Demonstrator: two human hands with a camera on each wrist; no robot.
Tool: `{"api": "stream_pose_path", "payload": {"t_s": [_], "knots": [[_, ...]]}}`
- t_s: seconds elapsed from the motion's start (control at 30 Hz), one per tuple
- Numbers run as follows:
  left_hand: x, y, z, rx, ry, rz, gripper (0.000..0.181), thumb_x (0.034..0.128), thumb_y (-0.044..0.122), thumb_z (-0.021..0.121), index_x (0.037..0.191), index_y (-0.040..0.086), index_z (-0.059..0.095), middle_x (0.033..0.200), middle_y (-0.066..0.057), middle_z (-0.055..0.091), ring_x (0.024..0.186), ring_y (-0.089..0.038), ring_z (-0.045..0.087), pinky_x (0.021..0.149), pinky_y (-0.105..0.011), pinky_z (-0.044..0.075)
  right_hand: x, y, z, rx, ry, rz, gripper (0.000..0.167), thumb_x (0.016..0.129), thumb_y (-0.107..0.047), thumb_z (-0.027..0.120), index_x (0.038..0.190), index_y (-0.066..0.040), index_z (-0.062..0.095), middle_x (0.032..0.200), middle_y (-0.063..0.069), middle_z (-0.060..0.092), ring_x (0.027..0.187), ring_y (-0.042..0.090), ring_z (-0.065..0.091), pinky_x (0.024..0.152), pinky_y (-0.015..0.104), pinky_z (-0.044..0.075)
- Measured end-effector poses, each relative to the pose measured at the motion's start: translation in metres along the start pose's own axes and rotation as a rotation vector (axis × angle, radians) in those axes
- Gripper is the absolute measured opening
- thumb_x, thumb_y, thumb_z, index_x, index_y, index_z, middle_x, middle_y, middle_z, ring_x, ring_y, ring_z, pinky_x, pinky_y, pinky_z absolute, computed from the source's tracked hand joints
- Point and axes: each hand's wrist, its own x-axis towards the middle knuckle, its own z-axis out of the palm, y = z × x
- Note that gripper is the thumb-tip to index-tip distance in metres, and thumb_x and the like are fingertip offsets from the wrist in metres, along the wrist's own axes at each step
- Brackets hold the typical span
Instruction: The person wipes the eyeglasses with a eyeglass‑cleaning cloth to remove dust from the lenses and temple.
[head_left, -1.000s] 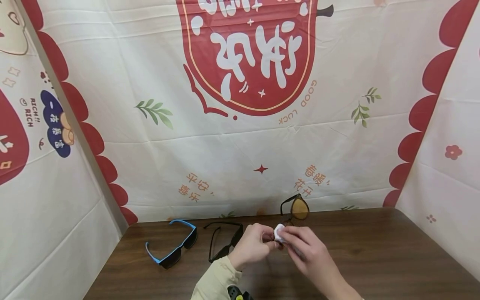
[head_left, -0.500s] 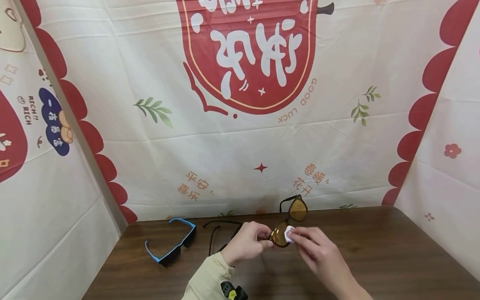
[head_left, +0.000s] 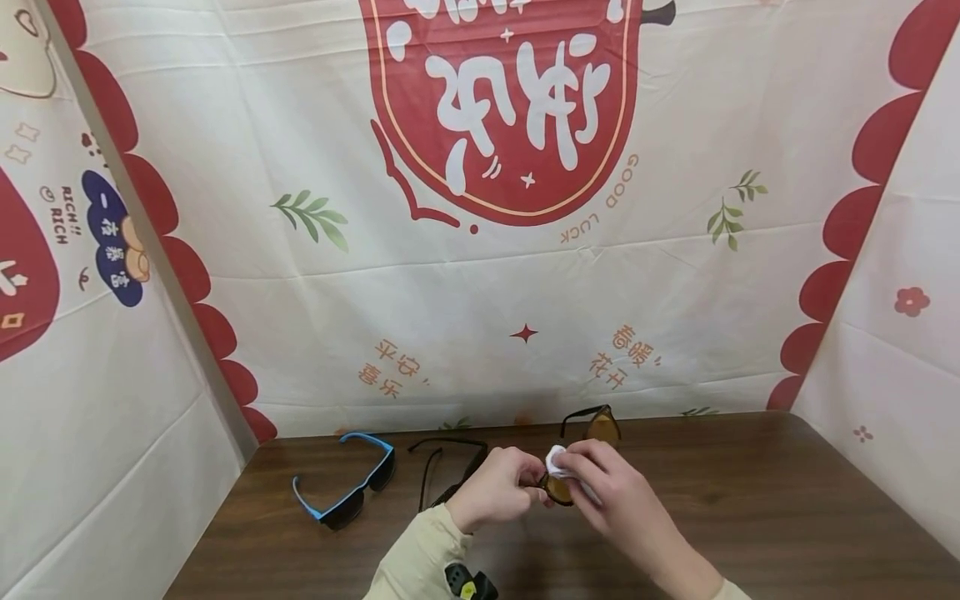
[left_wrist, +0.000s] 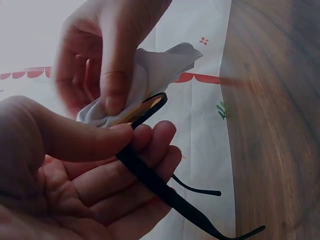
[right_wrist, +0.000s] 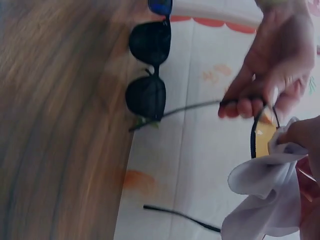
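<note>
Amber-lensed sunglasses (head_left: 602,427) with a dark frame are held up over the table. My left hand (head_left: 497,487) pinches them near one hinge, thumb on top, and a temple arm (left_wrist: 160,192) runs across its fingers. My right hand (head_left: 626,508) grips a pale cloth (right_wrist: 267,185) and presses it on the near lens (right_wrist: 263,140), which it partly covers. In the left wrist view the cloth (left_wrist: 167,65) drapes past the rim, and the right thumb lies on it.
Black sunglasses (right_wrist: 149,45) lie on the brown table (head_left: 750,500), partly behind my left hand in the head view. Further left rest blue-framed sunglasses (head_left: 348,506) with dark lenses. A printed white cloth wall (head_left: 450,308) stands behind the table.
The cloth has shifted leftward across the near lens from its right edge, with my right hand. The amber sunglasses have tilted, and their far lens sits a little lower.
</note>
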Motion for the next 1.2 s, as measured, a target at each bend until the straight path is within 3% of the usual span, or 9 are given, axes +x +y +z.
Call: {"api": "stream_pose_path", "payload": {"t_s": [0.23,0.43,0.53,0.6,0.7,0.9,1.03,1.13,1.2], "knots": [[-0.001,-0.004,-0.002,0.015,0.029,0.001,0.016,0.0770,-0.009,0.064,0.073,0.006,0.065,0.059,0.009,0.057,0.052,-0.001,0.041,0.052,-0.017,0.032,-0.009,-0.012,0.007,0.052,-0.070,-0.042,0.030,0.102,-0.033,0.043,0.097,-0.013,0.065,0.098,-0.001,0.057,0.082,0.012,0.060,0.070,0.021,0.050],[-0.005,-0.004,-0.006,-0.031,0.014,-0.036,0.015,0.0787,-0.008,0.067,0.074,0.006,0.067,0.065,0.003,0.068,0.059,0.001,0.051,0.060,-0.018,0.038,-0.016,-0.005,0.001,-0.031,-0.086,-0.016,0.027,0.101,-0.034,0.045,0.094,-0.016,0.064,0.094,-0.005,0.058,0.078,0.012,0.057,0.065,0.027,0.047],[-0.006,-0.004,-0.008,-0.014,0.001,-0.038,0.016,0.0782,-0.008,0.067,0.074,0.007,0.068,0.065,0.003,0.068,0.059,0.002,0.050,0.061,-0.017,0.037,-0.015,-0.002,-0.004,-0.085,-0.105,0.043,0.008,0.088,-0.023,0.067,0.094,-0.017,0.065,0.092,-0.009,0.058,0.077,0.011,0.056,0.062,0.030,0.046],[-0.006,-0.004,-0.008,-0.005,-0.013,-0.033,0.015,0.0783,-0.008,0.066,0.074,0.006,0.068,0.065,0.003,0.068,0.059,0.002,0.049,0.060,-0.017,0.037,-0.013,-0.001,-0.007,-0.101,-0.121,0.083,0.023,0.074,-0.013,0.077,0.094,-0.017,0.065,0.092,-0.009,0.058,0.078,0.010,0.056,0.062,0.031,0.047],[-0.006,-0.003,-0.008,0.030,-0.035,-0.021,0.015,0.0780,-0.008,0.066,0.073,0.006,0.068,0.064,0.003,0.068,0.056,0.002,0.046,0.056,-0.016,0.035,-0.009,0.000,-0.008,-0.113,-0.132,0.126,0.035,0.065,-0.007,0.083,0.093,-0.016,0.065,0.092,-0.008,0.058,0.077,0.010,0.056,0.062,0.032,0.049],[-0.006,-0.002,-0.003,0.060,-0.055,-0.024,0.018,0.0765,-0.009,0.063,0.073,0.008,0.067,0.059,0.008,0.064,0.049,0.001,0.040,0.048,-0.015,0.030,-0.001,-0.004,-0.003,-0.071,-0.141,0.136,0.036,0.065,-0.004,0.083,0.094,-0.015,0.065,0.091,-0.008,0.056,0.076,0.009,0.056,0.062,0.028,0.051],[-0.006,-0.003,0.000,0.080,-0.024,-0.002,0.018,0.0747,-0.009,0.062,0.072,0.008,0.066,0.058,0.009,0.062,0.048,0.001,0.039,0.048,-0.015,0.030,-0.001,-0.011,0.005,-0.028,-0.123,0.072,0.036,0.066,-0.003,0.081,0.095,-0.015,0.064,0.092,-0.008,0.057,0.077,0.010,0.056,0.064,0.027,0.051],[-0.006,-0.005,-0.001,0.086,-0.011,0.001,0.019,0.0745,-0.010,0.060,0.072,0.008,0.066,0.057,0.011,0.057,0.048,0.001,0.038,0.048,-0.015,0.030,-0.003,-0.016,0.010,-0.008,-0.110,0.014,0.013,0.085,-0.016,0.071,0.096,-0.016,0.064,0.094,-0.007,0.057,0.078,0.012,0.056,0.065,0.027,0.050],[-0.006,-0.007,-0.003,0.065,-0.010,-0.008,0.018,0.0752,-0.010,0.061,0.072,0.007,0.066,0.057,0.012,0.055,0.049,0.000,0.039,0.049,-0.015,0.030,-0.006,-0.018,0.012,-0.003,-0.112,-0.004,0.007,0.092,-0.022,0.063,0.097,-0.016,0.064,0.095,-0.006,0.057,0.078,0.012,0.056,0.065,0.027,0.049]]}}
